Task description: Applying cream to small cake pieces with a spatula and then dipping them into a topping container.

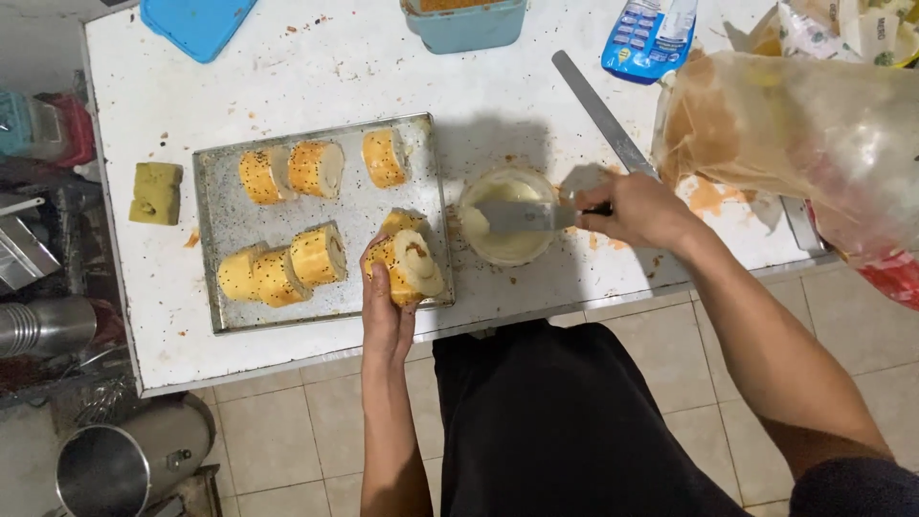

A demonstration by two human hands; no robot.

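Observation:
My left hand (pixel 386 304) holds a seeded bread roll (pixel 410 266) over the near right corner of a metal baking tray (pixel 215 239). The roll is split and shows pale filling. My right hand (pixel 639 209) grips a flat spatula (pixel 522 216) whose blade lies across a round tub of pale cream (pixel 505 218) just right of the tray. Several more yellow seeded rolls (pixel 287 172) lie on the tray in two rows.
A long metal knife (pixel 603 115) lies on the white crumb-strewn table (pixel 316 67). A large plastic bag (pixel 814 144) sits at the right, a blue lid (pixel 196 24) and blue tub (pixel 466 24) at the back, a green sponge (pixel 156 191) left. Metal pots stand on the floor at left.

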